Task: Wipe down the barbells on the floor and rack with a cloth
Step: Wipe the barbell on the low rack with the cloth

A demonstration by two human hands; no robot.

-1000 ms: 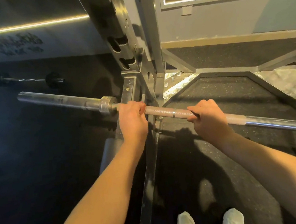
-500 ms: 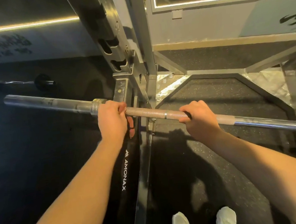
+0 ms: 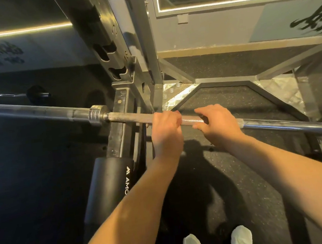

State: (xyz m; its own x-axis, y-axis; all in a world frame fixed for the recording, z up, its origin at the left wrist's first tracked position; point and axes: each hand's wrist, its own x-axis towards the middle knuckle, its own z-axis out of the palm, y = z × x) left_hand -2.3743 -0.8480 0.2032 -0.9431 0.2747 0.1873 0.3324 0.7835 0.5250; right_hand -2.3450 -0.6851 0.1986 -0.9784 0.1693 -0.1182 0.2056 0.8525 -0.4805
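Grip: left hand [image 3: 167, 133] and right hand [image 3: 219, 127] both curled round barbell [image 3: 132, 117] shaft, close together; bar lying across rack [image 3: 117, 134] arm. Cloth not clearly visible. Far left, second barbell [image 3: 4, 96] on floor [image 3: 32, 175]; wiping likely barely begun.

The long steel barbell [image 3: 132, 117] looks dull, brushed grey on its sleeve, knurled, matt and rust-brown along the grip, then smooth bright chrome further right. The dark painted steel rack [image 3: 93, 19] has a scuffed, chipped finish, and the black padded roller [image 3: 111, 186] wears a smooth, faintly sheened skin with white printed lettering. Underfoot, the black rubber floor [image 3: 251, 172] is grainy and speckled, while the silver ridged tread plate [image 3: 175, 95] at the rack's foot gleams like polished metal.
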